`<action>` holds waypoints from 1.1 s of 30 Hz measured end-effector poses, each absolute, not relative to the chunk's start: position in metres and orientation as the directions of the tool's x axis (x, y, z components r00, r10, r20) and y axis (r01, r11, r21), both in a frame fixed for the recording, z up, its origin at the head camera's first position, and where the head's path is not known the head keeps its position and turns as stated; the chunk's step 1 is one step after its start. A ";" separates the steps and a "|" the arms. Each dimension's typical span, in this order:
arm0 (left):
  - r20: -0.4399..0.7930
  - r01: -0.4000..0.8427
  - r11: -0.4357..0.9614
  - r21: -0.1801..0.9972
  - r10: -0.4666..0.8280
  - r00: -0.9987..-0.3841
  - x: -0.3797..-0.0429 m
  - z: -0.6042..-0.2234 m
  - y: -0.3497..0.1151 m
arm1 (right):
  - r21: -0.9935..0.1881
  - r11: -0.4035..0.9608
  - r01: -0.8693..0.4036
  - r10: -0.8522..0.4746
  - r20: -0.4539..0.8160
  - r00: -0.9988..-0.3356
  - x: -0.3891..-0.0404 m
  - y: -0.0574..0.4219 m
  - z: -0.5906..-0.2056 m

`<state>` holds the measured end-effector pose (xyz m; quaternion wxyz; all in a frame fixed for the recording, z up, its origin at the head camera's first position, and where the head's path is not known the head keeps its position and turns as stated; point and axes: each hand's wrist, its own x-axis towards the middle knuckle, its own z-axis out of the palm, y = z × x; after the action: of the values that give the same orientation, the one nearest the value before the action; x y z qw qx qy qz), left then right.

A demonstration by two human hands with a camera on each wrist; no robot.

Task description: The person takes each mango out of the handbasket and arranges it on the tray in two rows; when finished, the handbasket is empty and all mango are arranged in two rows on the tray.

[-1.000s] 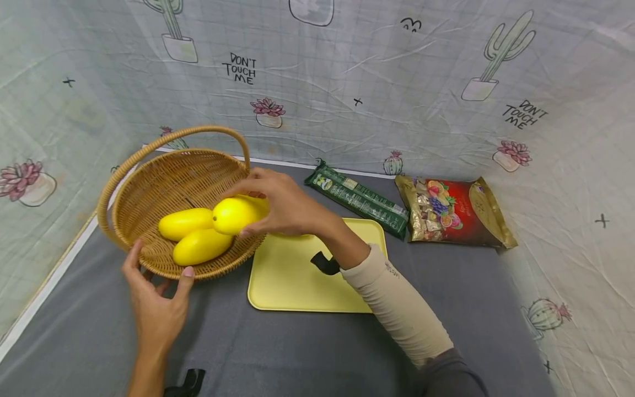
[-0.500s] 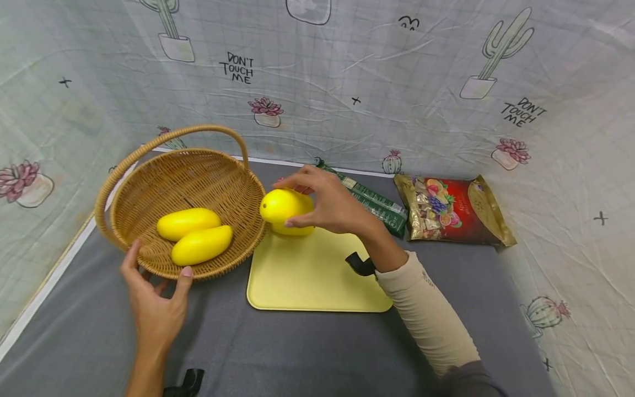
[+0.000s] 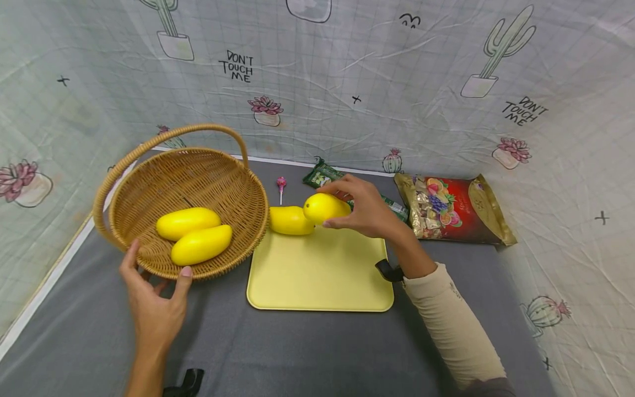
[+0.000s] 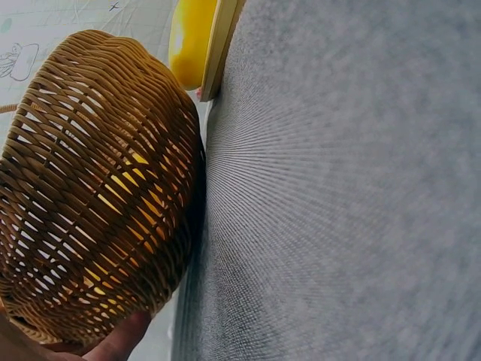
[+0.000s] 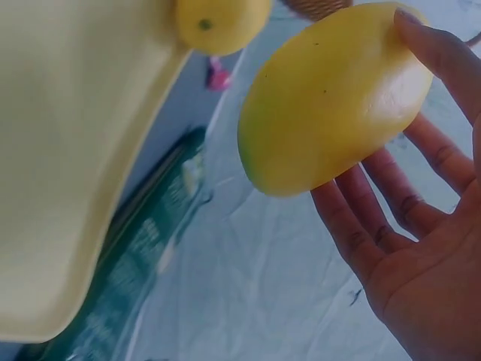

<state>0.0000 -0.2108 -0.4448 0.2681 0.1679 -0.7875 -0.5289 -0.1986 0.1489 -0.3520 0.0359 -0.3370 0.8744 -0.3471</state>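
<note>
In the head view my right hand (image 3: 369,208) pinches a yellow mango (image 3: 323,208) between thumb and fingers, above the back of the yellow tray (image 3: 317,275). The right wrist view shows this mango with a greenish end and fingers spread along its far side. A second mango (image 3: 289,221) lies at the tray's back left corner, beside the basket. My left hand (image 3: 157,303) grips the near rim of the wicker basket (image 3: 198,176), thumb at the front. Two more mangoes, one back (image 3: 186,223) and one front (image 3: 202,246), lie inside, partly showing through the weave in the left wrist view.
A pink lollipop (image 3: 281,186) lies behind the tray. Beyond my right hand is a long green packet (image 3: 322,175), partly covered. A red and gold candy bag (image 3: 456,212) lies to the right. Patterned cloth walls (image 3: 317,82) stand behind and at both sides.
My right hand has carried a mango from over the basket rightward to above the tray. The mango at the tray's back left and the lollipop have come into view. The left hand stays at the basket.
</note>
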 end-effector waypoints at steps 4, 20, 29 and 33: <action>0.239 0.013 0.381 0.924 -0.552 -0.799 0.000 -0.444 -0.211 | -0.628 0.561 -0.539 -0.593 0.149 -0.791 -0.200 0.162 -0.363; 0.243 0.014 0.386 0.922 -0.551 -0.798 0.000 -0.444 -0.212 | -0.494 0.734 -0.466 -0.516 0.041 -0.856 -0.211 0.180 -0.405; 0.240 0.005 0.390 0.921 -0.555 -0.797 0.001 -0.444 -0.213 | -0.435 0.774 -0.460 -0.503 0.019 -0.864 -0.214 0.172 -0.406; 0.238 0.002 0.392 0.920 -0.556 -0.797 0.001 -0.445 -0.213 | -0.426 0.775 -0.466 -0.513 0.006 -0.858 -0.213 0.171 -0.405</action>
<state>0.0010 -0.2125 -0.4445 0.2665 0.1753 -0.7905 -0.5229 -0.2133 0.1712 -0.4046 0.0553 -0.2604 0.9404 -0.2114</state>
